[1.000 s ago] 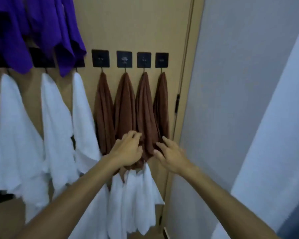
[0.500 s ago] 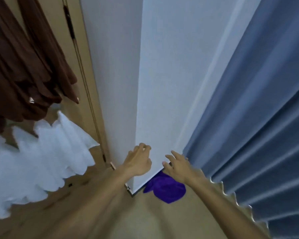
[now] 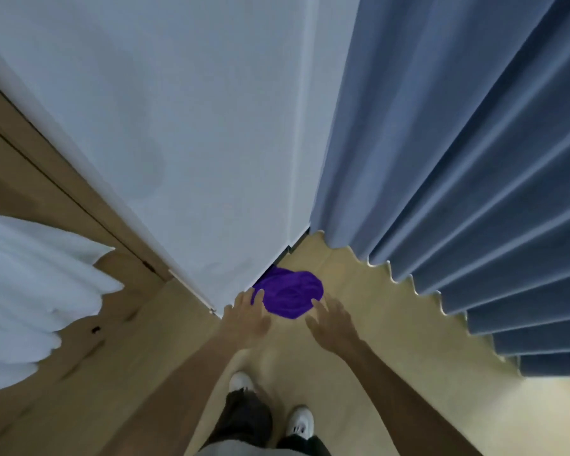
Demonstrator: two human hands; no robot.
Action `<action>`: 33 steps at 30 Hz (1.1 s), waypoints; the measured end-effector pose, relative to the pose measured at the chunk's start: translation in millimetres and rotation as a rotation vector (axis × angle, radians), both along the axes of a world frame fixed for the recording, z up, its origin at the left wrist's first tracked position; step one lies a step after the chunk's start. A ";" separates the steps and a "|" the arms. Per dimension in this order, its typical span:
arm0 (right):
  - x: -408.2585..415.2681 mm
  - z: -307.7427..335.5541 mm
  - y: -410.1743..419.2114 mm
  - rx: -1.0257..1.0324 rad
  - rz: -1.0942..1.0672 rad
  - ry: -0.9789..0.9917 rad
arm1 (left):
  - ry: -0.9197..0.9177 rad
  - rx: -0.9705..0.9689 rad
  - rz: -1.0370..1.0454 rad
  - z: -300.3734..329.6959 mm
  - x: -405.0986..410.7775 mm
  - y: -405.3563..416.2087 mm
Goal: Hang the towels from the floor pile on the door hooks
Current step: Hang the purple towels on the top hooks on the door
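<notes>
A: Towel [image 3: 288,296], purple, bunched on the floor [image 3: 359,317] at the wall corner [image 3: 290,248]. Which hand is nearer?

B: Left hand [image 3: 248,319], fingertips at the towel's left edge; I can't tell if they touch. Right hand [image 3: 331,324] is just short of its right side.

A: Grip?

B: Both spread wide, holding nothing. The towel lies ahead, between them, long axis roughly left-right.

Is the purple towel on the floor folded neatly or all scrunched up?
Scrunched up. The purple towel lies on the floor in a rumpled, rounded heap with creases and no straight folded edges, by the wall corner.
</notes>
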State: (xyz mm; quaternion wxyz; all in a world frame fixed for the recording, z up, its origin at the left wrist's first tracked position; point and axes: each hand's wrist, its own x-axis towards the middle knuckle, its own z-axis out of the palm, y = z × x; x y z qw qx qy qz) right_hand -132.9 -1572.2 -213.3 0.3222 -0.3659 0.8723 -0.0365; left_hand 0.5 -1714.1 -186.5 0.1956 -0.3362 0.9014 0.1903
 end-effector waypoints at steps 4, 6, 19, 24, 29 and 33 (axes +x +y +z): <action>-9.7 -36.7 -2.3 0.103 -0.044 -0.103 | -0.085 0.022 -0.074 -35.2 -10.0 -6.3; -16.7 -53.7 -2.3 0.155 -0.063 -0.133 | -0.133 0.048 -0.087 -53.2 -16.3 -14.3; -94.3 -184.7 -59.8 0.185 -0.395 -0.383 | -0.255 0.093 -0.222 -173.7 -96.9 -95.5; -123.8 -277.7 -68.8 0.196 -0.410 -0.401 | -0.290 0.229 -0.137 -259.7 -122.6 -94.7; -158.7 -395.5 -70.4 0.339 -0.328 -0.522 | -0.342 0.163 -0.183 -369.7 -142.3 -93.9; -188.5 -498.5 -75.2 0.424 -0.232 -0.493 | -0.321 0.172 -0.178 -458.5 -162.7 -99.5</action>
